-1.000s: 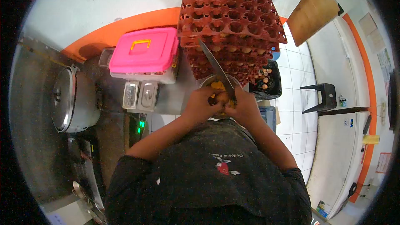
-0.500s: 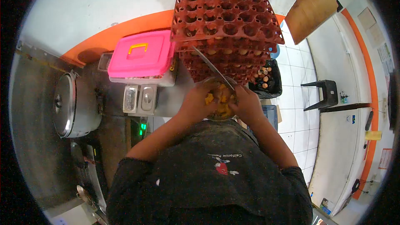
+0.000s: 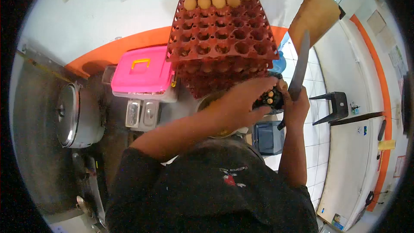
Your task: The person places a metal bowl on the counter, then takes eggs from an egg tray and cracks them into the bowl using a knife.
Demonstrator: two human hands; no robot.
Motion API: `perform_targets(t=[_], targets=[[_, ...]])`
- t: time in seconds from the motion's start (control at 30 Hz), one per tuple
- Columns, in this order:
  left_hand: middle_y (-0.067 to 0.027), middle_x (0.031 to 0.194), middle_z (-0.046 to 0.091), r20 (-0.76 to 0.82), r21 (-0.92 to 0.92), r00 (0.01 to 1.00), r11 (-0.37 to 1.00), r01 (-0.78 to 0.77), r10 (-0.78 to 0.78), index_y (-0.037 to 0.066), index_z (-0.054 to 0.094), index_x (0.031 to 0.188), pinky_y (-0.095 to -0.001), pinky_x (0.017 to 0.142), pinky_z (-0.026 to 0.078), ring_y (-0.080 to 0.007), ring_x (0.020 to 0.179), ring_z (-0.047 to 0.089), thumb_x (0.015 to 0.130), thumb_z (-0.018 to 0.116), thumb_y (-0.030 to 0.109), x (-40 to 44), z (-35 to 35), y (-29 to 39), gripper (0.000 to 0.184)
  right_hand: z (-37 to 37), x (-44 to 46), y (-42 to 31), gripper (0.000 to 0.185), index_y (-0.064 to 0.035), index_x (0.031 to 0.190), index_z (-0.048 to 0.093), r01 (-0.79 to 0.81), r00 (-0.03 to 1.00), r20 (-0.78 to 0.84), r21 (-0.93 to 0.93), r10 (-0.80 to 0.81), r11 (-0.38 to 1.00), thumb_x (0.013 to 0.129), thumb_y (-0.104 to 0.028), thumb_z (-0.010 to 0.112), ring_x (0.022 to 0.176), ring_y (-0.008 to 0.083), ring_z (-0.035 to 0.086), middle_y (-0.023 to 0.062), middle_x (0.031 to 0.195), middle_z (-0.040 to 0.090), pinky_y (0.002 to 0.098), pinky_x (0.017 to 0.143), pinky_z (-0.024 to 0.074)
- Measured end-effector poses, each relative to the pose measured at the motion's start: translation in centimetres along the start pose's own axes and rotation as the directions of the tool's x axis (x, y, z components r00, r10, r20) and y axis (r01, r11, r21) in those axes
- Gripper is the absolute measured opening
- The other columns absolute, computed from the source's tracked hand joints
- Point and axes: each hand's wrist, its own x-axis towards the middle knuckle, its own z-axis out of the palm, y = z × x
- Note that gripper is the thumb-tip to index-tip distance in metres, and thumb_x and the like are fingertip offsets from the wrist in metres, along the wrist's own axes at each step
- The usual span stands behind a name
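Observation:
My right hand grips a knife, its broad blade pointing up and its dark handle showing below the fist. Stretched across to the right, my left hand has its thumb apart from its extended fingers. Its fingertips come close to my right hand; whether they touch is unclear. Under my left forearm is a round bowl, mostly hidden, with a little yellow food visible. Between the hands, a black-lined bin with eggshells shows lower down.
Stacked red egg trays stand behind the bowl, several eggs on the top one. Left are a pink-lidded box, lidded metal containers and a large pot. A black stool and a grey bin stand right.
Both hands have left the bowl and moved right. The knife, earlier slanting over the bowl, now points upward in my right hand. My left arm now crosses over the bowl.

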Motion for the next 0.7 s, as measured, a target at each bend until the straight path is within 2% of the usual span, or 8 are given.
perform_targets(t=[0.03,0.13,0.17,0.23,0.3,0.37,0.5,0.7], targets=[[-0.0195,0.127,0.071,-0.014,0.020,0.999,0.999,-0.042,0.042,0.006,0.067,0.136,-0.0463,0.110,0.049,-0.0392,0.124,0.065,0.092,0.073,0.015,2.3,-1.0,0.3,0.045,-0.3,1.1,0.5,0.041,-0.0008,0.109,0.067,-0.016,1.000,-0.008,0.028,0.016,0.999,0.098,-0.039,0.079,0.088,0.0276,0.074,0.0151,0.095,0.075,0.0415,0.080,0.0584],[-0.0148,0.123,0.073,0.024,0.623,0.997,0.779,-0.071,0.071,0.011,0.067,0.134,-0.0479,0.106,0.052,-0.0379,0.121,0.066,0.092,0.069,0.016,10.1,-5.9,-0.5,0.042,-1.9,0.0,-2.5,0.040,0.0004,0.112,0.067,-0.170,0.985,0.063,0.214,0.160,0.962,0.099,-0.036,0.079,0.091,0.0251,0.074,0.0150,0.097,0.075,0.0394,0.082,0.0585],[-0.0133,0.121,0.073,0.009,0.843,1.000,0.537,-0.015,0.015,0.014,0.068,0.133,-0.0488,0.105,0.052,-0.0376,0.121,0.066,0.093,0.067,0.018,13.1,-7.0,-1.2,0.041,-1.5,-0.3,0.4,0.028,0.0000,0.124,0.062,-0.012,0.999,0.034,0.140,0.007,0.990,0.098,-0.006,0.070,0.076,0.0129,0.069,0.0120,0.106,0.076,0.0283,0.054,0.0531],[-0.0124,0.124,0.072,-0.119,0.910,0.991,0.407,0.084,0.061,0.021,0.069,0.132,-0.0555,0.103,0.051,-0.0358,0.122,0.066,0.097,0.063,0.024,16.5,-8.8,-5.7,0.036,-1.9,-1.8,2.5,0.030,-0.0004,0.124,0.062,-0.017,0.994,0.111,0.144,0.001,0.989,0.096,-0.006,0.070,0.076,0.0129,0.069,0.0114,0.108,0.076,0.0276,0.055,0.0532],[-0.0125,0.130,0.069,-0.097,0.949,0.989,0.290,0.125,-0.110,0.025,0.068,0.134,-0.0627,0.102,0.048,-0.0339,0.122,0.066,0.099,0.063,0.029,19.1,-10.1,-9.6,0.036,-2.2,-3.2,4.4,0.028,-0.0009,0.121,0.062,-0.051,0.983,0.182,0.101,0.032,0.994,0.095,-0.006,0.071,0.072,0.0127,0.067,0.0105,0.104,0.076,0.0272,0.054,0.0529],[-0.0090,0.131,0.068,-0.029,0.955,0.985,0.285,0.078,-0.172,0.021,0.068,0.131,-0.0568,0.104,0.047,-0.0292,0.125,0.064,0.099,0.064,0.024,20.1,-10.8,-10.1,0.032,-2.5,-4.5,5.6,0.025,-0.0014,0.116,0.062,-0.064,0.969,0.241,0.039,0.053,0.997,0.094,-0.006,0.073,0.067,0.0127,0.065,0.0090,0.096,0.075,0.0277,0.054,0.0523],[-0.0076,0.131,0.067,0.065,0.954,0.972,0.299,0.005,-0.226,0.021,0.069,0.126,-0.0530,0.104,0.046,-0.0274,0.124,0.064,0.098,0.067,0.025,21.5,-11.3,-10.3,0.028,-3.3,-5.7,4.7,0.036,-0.0044,0.120,0.065,-0.227,0.923,0.338,0.094,0.183,0.969,0.091,-0.016,0.082,0.100,0.0350,0.076,0.0168,0.107,0.077,0.0440,0.086,0.0577],[-0.0044,0.123,0.070,0.129,0.911,0.980,0.408,-0.057,-0.150,0.018,0.068,0.123,-0.0515,0.104,0.046,-0.0250,0.119,0.066,0.097,0.068,0.027,21.3,-12.0,-11.5,0.027,-2.7,-6.2,3.8,0.035,-0.0037,0.118,0.065,-0.136,0.913,0.395,0.052,0.104,0.989,0.091,-0.017,0.081,0.097,0.0394,0.075,0.0201,0.102,0.076,0.0468,0.084,0.0573]])
